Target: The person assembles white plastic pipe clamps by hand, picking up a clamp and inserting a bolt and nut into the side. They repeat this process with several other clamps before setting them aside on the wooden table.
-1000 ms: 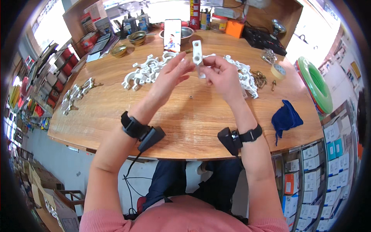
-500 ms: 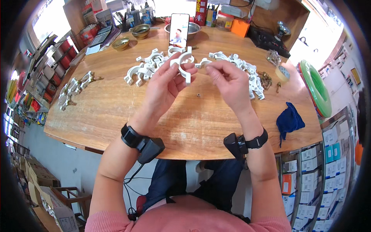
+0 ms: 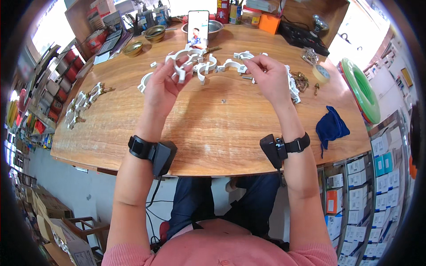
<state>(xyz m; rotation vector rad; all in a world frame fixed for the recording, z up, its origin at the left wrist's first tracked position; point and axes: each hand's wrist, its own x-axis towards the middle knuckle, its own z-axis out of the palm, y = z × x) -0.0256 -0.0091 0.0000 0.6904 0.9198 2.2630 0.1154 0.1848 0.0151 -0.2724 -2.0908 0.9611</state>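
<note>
A broad wood-grained counter point(image 3: 199, 133) spanned the scene, with a green coil point(image 3: 355, 88) beside its right edge. Two bare hands were raised over the far half: the left hand point(image 3: 164, 84), left of centre, its grip closed on a clamp piece, and the right hand point(image 3: 271, 80), right of centre, its grip narrow; whether it pinched anything could not be told. A dark blue pouch point(image 3: 330, 126) lay at right, and an upright phone point(image 3: 198, 29) stood at the far side. The curved white clamp piece point(image 3: 179, 72) was in the left hand; a second white clamp piece point(image 3: 230, 64) lay by the right fingertips. Brass bolts point(image 3: 301, 82) were heaped farther right. A small nut point(image 3: 223, 101) lay nearer, between the hands.
</note>
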